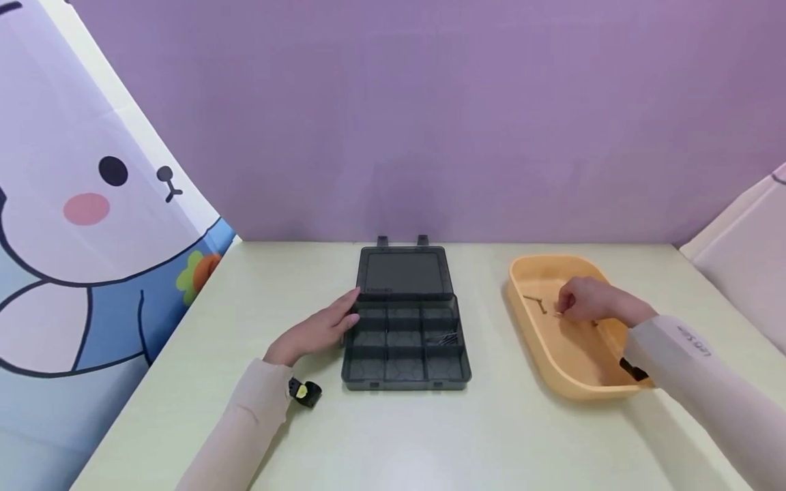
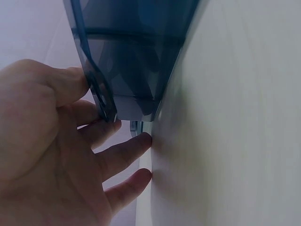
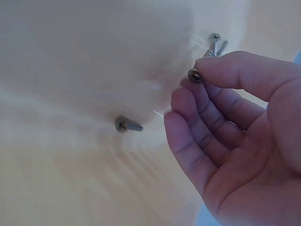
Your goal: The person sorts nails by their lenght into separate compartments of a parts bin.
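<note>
A dark translucent compartment box [image 1: 406,385] lies on the table with its lid [image 1: 403,271] folded back. My left hand [image 1: 319,330] rests against the box's left side, its thumb and fingertips touching the edge near the hinge. Several thin screws [image 1: 447,338] lie in a right-hand compartment of the middle row. Inside the orange tray, my right hand [image 1: 586,299] pinches a screw [image 3: 195,76] between thumb and fingertips. Just beyond it, in the right wrist view, is another screw [image 3: 215,37]. A loose screw [image 3: 124,124] lies on the tray floor to the left.
The orange tray [image 1: 540,372] stands on the right of the pale table [image 1: 295,450], with loose screws [image 1: 539,303] left of my right hand. A purple backdrop [image 1: 405,123] rises behind the table, and a printed cartoon cloth [image 1: 92,300] hangs at the left.
</note>
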Demonstrator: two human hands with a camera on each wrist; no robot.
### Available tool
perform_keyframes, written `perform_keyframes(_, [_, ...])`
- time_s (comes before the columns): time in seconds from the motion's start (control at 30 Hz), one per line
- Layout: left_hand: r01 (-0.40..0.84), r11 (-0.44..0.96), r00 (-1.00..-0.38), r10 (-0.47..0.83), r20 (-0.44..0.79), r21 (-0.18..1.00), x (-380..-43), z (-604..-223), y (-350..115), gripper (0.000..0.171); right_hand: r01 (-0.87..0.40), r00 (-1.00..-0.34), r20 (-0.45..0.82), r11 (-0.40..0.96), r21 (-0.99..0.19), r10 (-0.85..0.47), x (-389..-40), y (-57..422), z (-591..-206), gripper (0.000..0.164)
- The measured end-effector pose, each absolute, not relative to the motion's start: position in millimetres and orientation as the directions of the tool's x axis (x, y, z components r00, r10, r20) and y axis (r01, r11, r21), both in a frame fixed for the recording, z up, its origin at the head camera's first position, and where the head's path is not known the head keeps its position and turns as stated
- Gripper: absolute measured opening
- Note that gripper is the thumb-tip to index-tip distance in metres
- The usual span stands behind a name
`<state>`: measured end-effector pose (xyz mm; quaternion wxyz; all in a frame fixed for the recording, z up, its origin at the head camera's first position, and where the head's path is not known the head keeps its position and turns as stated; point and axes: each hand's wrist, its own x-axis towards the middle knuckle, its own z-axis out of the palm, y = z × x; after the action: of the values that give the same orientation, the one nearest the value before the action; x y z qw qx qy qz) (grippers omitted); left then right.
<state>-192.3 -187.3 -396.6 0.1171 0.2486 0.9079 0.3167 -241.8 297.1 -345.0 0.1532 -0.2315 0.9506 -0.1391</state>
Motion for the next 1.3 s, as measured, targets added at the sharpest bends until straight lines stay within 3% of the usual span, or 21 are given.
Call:
perform_keyframes(0.5, [0.366,0.675,-0.848,0.525,-0.069,0.641,-194,-394,-186,0.060,-0.434,-0.850,-0.201,0.863,-0.258,-0.487,-250,295,-310,0.003])
perform_keyframes(1.3, [0.327,0.683,-0.857,0.505,-0.099,0.653,-192,-392,-184,0.060,-0.547,-0.787,-0.118,0.773,-0.322,-0.606,-243,223,-288,0.011])
